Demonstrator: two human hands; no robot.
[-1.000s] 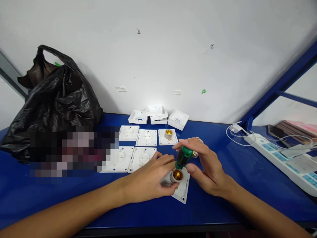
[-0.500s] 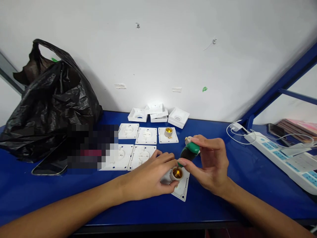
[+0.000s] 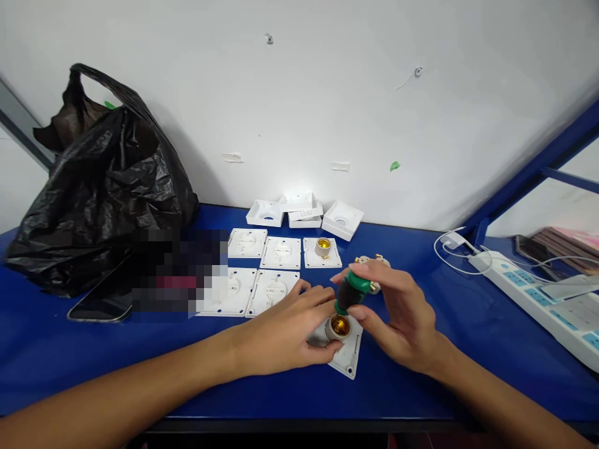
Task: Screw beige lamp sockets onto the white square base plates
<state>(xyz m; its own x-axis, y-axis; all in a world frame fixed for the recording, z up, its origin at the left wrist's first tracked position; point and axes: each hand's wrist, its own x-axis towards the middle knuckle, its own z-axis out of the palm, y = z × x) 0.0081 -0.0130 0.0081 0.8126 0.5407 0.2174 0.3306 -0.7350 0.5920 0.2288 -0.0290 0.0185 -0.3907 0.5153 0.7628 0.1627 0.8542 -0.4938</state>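
A: Blue desk [image 3: 468,312], white wall. Hands?
B: Both gripping. The left hand [image 3: 285,333] clamps the lamp socket [image 3: 340,325] on its white plate [image 3: 350,362], lower centre, likely to steady it. The right hand [image 3: 402,318] pinches the green screwdriver [image 3: 352,290], tip down at the socket.

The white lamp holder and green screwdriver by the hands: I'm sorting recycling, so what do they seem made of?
The white square lamp holder looks like moulded plastic, matt and evenly coloured; its round socket glints yellow inside, probably brass or brass-plated metal. The screwdriver's green-and-black handle looks like smooth plastic, possibly rubbery; its shaft is hidden.
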